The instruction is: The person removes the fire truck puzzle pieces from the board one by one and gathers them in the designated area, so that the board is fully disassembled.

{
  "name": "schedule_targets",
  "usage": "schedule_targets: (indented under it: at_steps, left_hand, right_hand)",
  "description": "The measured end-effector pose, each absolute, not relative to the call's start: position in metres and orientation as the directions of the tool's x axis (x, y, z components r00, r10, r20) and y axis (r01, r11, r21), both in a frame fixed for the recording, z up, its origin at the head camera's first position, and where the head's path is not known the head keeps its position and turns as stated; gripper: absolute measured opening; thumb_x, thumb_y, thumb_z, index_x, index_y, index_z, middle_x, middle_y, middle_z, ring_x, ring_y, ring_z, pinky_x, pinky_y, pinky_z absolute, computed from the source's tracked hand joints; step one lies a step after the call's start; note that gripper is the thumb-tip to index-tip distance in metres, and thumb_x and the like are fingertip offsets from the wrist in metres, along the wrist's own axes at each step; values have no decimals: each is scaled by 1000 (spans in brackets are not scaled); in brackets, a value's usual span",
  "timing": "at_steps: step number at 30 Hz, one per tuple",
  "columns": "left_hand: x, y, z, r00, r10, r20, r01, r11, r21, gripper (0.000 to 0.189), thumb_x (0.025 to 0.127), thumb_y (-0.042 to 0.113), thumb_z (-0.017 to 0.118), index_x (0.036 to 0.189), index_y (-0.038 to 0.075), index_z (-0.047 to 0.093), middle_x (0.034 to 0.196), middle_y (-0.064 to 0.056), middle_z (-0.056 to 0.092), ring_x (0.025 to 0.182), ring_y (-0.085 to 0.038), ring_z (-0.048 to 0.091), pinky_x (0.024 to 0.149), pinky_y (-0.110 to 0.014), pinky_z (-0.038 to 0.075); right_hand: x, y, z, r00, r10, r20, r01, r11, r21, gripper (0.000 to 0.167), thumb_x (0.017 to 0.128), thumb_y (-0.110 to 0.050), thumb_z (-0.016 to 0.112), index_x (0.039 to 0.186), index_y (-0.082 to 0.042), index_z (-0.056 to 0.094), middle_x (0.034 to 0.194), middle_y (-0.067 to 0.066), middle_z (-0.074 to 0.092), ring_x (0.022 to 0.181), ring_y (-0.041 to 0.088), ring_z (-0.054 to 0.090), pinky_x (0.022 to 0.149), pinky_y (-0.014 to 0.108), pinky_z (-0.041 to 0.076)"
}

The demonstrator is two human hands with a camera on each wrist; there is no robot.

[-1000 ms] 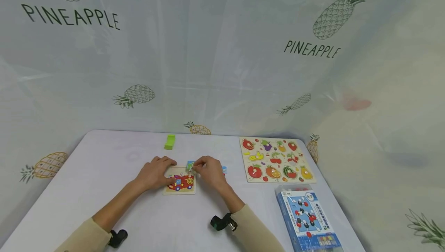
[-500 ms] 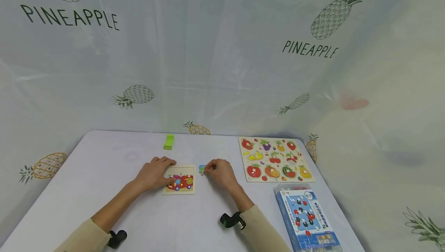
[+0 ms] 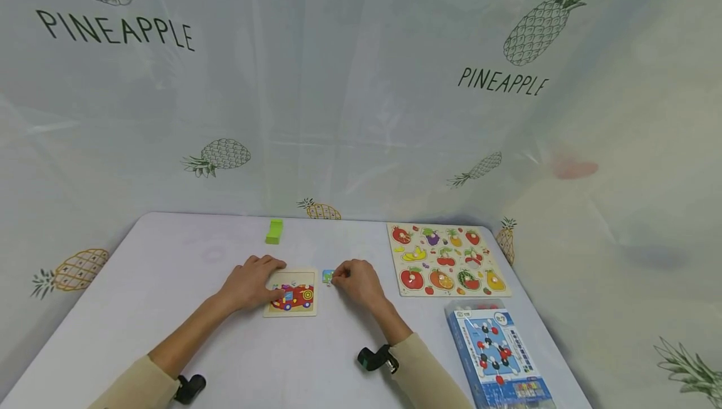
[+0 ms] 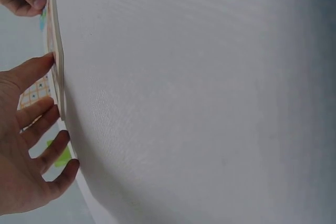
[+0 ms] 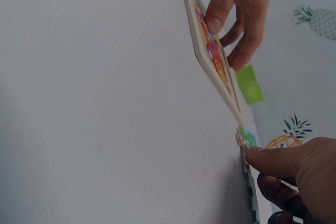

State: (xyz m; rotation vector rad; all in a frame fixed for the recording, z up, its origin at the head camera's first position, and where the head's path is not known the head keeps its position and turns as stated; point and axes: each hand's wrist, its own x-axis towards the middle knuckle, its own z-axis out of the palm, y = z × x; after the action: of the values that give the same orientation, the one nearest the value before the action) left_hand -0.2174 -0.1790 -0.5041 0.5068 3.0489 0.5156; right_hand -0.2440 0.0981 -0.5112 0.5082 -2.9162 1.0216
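A small wooden jigsaw board (image 3: 290,313) lies on the table, showing a red vehicle picture (image 3: 301,297) in its lower part and bare wood above. My left hand (image 3: 252,282) rests at its left side, thumb on the picture and fingers spread along the far edge. To the right of the board, my right hand (image 3: 360,284) pinches a blue-and-green jigsaw piece (image 5: 247,137) between thumb and fingers, low over the table. In the right wrist view, a strip with a notched edge (image 5: 251,192) runs below that thumb, partly hidden by the hand.
Behind the board stands a bright green block (image 3: 274,232). A fruit puzzle board (image 3: 425,274) lies at the back right, with a blue molecule-model box (image 3: 496,352) in front of it. A pineapple-print curtain (image 3: 350,114) hangs behind the table.
My right hand has moved right with the jigsaw piece, off the board's upper right corner to the table beside it. During the last half second both hands stay almost still.
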Motion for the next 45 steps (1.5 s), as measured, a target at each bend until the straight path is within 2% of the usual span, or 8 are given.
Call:
schedule_targets:
  at_steps: [16, 25, 45]
  left_hand:
    - [-215, -178, -503, -951, 307, 35, 301, 895, 330, 62, 81, 42, 80, 133, 13, 63, 132, -8, 62, 118, -38, 52, 87, -60, 46]
    - [-216, -179, -503, -950, 310, 44, 306, 894, 327, 62, 82, 44, 80, 132, 13, 63, 132, -9, 62, 118, -38, 53, 86, -60, 46]
    - [-217, -179, -502, -950, 311, 33, 304, 893, 333, 62, 83, 44, 79, 134, 12, 62, 133, -9, 61, 119, -38, 51, 87, -60, 46]
  right_hand:
    - [-244, 99, -514, -942, -303, 142, -329, 759, -562, 5, 86, -21, 80, 87, -17, 77, 72, -10, 57, 73, 8, 49, 66, 26, 40]
    - [-247, 101, -514, -930, -347, 123, -360, 787, -500, 30, 84, -28, 83, 110, -15, 77, 84, -5, 60, 79, 11, 49, 68, 27, 42]
    - [-247, 98, -507, -926, -365, 97, -365, 801, -475, 23, 87, -21, 78, 109, -15, 78, 90, -2, 62, 84, 14, 49, 74, 29, 43]
